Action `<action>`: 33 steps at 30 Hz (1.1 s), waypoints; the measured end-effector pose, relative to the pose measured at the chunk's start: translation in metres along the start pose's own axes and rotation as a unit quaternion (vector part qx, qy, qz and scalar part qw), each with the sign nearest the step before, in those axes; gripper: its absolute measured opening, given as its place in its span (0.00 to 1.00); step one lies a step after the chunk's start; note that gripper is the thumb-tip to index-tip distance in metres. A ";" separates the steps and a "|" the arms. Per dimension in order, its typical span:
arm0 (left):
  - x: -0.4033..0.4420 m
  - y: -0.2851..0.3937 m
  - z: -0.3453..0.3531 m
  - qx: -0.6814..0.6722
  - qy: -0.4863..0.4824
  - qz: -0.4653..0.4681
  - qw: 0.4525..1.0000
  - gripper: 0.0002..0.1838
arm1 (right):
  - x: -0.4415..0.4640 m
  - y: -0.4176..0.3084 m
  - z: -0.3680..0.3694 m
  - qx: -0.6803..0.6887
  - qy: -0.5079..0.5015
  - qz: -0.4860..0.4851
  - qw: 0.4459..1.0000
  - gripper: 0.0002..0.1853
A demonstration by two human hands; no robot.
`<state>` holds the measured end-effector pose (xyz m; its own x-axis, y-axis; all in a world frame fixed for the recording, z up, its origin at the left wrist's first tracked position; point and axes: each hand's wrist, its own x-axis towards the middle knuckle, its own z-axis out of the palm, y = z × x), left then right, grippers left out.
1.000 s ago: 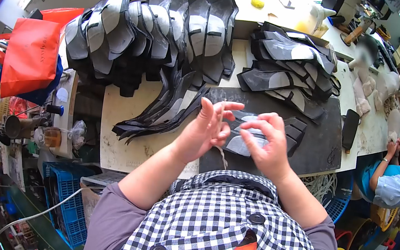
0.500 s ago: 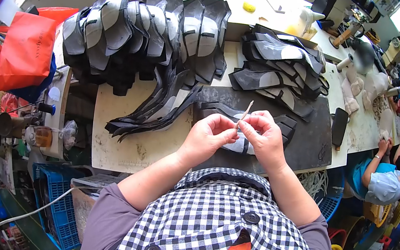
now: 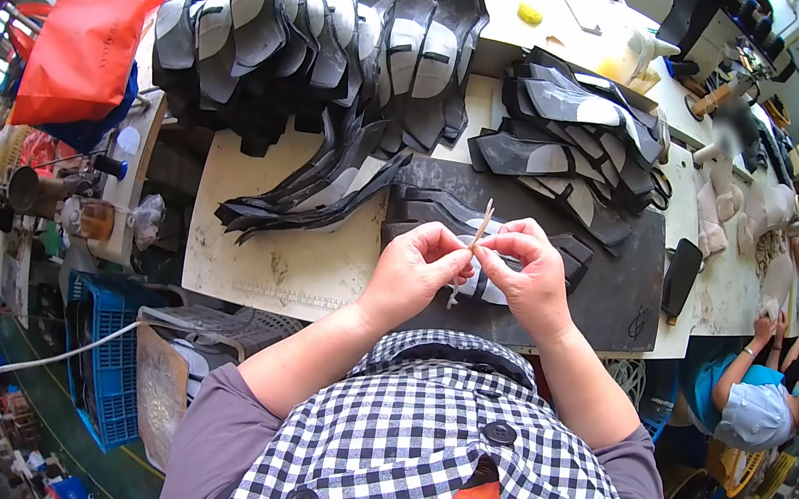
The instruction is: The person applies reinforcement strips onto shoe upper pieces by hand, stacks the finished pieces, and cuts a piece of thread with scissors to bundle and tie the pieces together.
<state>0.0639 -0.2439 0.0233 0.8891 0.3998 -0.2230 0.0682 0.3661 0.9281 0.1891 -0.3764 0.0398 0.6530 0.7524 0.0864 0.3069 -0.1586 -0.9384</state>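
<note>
So left hand (image 3: 410, 273) and right hand (image 3: 529, 281), apart a second ago, now both pinch the string (image 3: 485, 223) near the front edge of the table (image 3: 251, 265), meaning it's held two-handed.

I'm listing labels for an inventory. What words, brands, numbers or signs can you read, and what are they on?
No text reads with certainty.
Red bag: a line of sideways lettering, too small and blurred to quote.
Pale tabletop, near edge: ruler-like markings; any numbers are too small to read.
Dark mat, near its right corner: a looping scrawl that I cannot make out as a word.
</note>
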 end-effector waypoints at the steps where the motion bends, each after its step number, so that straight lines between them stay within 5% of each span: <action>1: 0.000 -0.002 0.002 -0.025 0.012 0.000 1.000 0.06 | -0.001 0.000 -0.002 -0.018 0.007 -0.012 1.000 0.08; 8: 0.007 -0.014 0.026 -0.102 0.043 0.012 0.994 0.06 | -0.007 0.013 -0.028 0.173 -0.001 0.110 0.979 0.05; 15: 0.021 -0.022 0.038 -0.316 -0.005 -0.004 0.949 0.07 | -0.017 0.021 -0.040 0.206 -0.002 0.102 0.973 0.04; 20: 0.024 -0.008 0.057 0.029 -0.029 0.017 0.999 0.14 | -0.018 0.026 -0.048 0.079 0.032 0.014 0.996 0.06; 30: 0.031 -0.005 0.061 0.039 0.013 0.053 0.998 0.06 | -0.014 0.010 -0.050 0.037 0.086 -0.041 0.995 0.06; 33: 0.028 -0.001 0.059 0.171 -0.011 0.061 0.983 0.05 | -0.012 0.006 -0.053 0.011 0.064 -0.052 0.997 0.07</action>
<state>0.1154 -0.2829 0.0337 0.9093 0.4034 -0.1017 0.1064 0.0109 0.9943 0.2198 -0.4204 0.0510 0.7016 0.6765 0.2241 0.3634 -0.0691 -0.9291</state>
